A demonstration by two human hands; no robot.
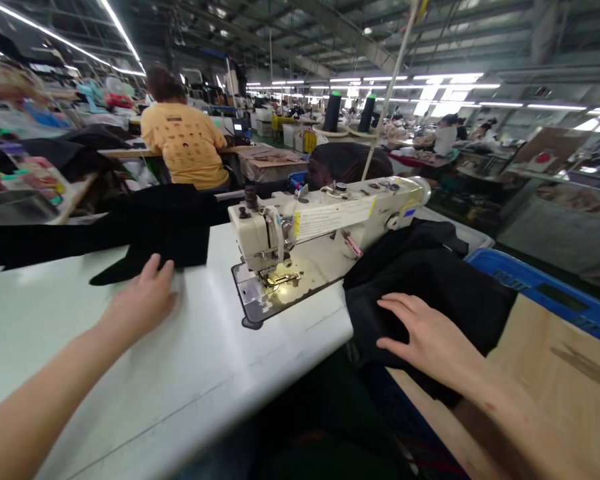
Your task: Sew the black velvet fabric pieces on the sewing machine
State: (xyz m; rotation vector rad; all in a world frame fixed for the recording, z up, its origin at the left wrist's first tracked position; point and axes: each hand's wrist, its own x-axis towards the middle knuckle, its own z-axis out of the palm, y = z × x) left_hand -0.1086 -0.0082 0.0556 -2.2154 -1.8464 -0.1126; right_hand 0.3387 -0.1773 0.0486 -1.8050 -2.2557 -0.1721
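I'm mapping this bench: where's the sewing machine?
In the head view, the sewing machine stands mid-picture on the white table, between the left hand and black cloth by the right hand.

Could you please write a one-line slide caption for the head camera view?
The left hand near black fabric and the right hand over dark cloth, a sewing machine between them.

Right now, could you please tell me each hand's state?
Left hand: open, at the near edge of the flat black fabric; contact unclear.
Right hand: open, over the crumpled black cloth heap; contact unclear.
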